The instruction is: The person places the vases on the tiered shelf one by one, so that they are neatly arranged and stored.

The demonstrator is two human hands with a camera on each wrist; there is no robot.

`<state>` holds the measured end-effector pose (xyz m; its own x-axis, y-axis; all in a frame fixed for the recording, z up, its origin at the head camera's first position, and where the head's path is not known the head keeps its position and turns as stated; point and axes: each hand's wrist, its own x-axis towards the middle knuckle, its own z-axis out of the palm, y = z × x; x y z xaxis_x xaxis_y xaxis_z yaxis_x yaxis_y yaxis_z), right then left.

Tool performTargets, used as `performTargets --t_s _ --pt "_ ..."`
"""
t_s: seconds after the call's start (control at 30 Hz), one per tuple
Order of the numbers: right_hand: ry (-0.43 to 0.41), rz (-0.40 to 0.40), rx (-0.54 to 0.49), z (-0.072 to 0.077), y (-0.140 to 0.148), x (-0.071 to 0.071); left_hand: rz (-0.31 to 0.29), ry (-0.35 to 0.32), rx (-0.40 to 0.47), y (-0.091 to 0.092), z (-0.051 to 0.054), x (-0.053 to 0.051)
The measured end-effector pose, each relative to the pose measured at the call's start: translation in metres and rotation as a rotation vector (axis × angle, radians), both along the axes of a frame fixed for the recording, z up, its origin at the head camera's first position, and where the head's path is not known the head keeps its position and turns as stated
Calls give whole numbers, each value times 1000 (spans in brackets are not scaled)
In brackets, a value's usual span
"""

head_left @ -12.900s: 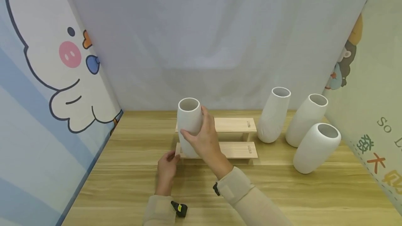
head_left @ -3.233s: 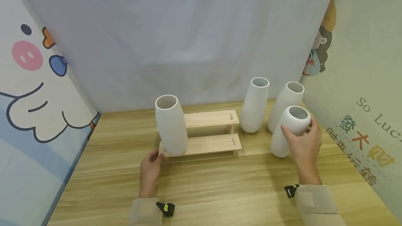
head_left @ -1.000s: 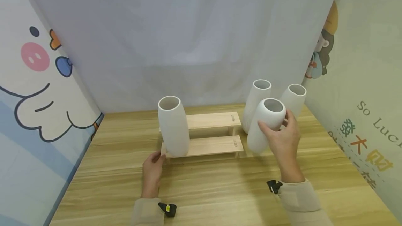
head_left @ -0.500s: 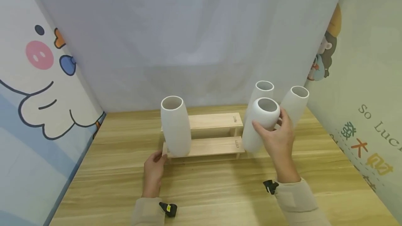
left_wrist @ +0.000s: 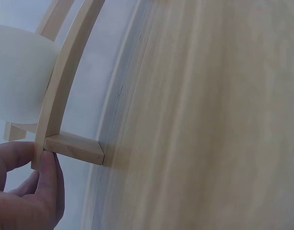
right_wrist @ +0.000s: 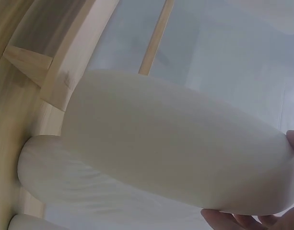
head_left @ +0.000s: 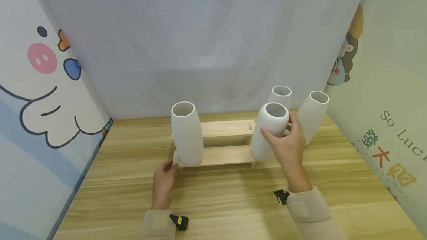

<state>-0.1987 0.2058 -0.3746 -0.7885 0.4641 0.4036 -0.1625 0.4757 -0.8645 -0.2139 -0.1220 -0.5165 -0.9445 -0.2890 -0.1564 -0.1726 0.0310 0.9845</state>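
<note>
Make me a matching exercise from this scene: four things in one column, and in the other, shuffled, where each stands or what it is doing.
1. Left grip
2. Rightmost vase
3. Right grip
4. Leftmost vase

a. Holds a vase by its upper part
b. Stands on the front shelf
c. Stands on the table
d. Pinches the front shelf's end

Right pairs: 1-d, 2-c, 3-a, 4-b
</note>
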Motion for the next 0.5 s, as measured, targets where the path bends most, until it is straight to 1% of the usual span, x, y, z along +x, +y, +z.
performTargets --t_s 0.23,0.5 --pt "18 13 17 0 -7 -2 -3 -11 7 1 1 2" --pt "19 39 21 0 -12 -4 -6 -19 0 1 3 3"
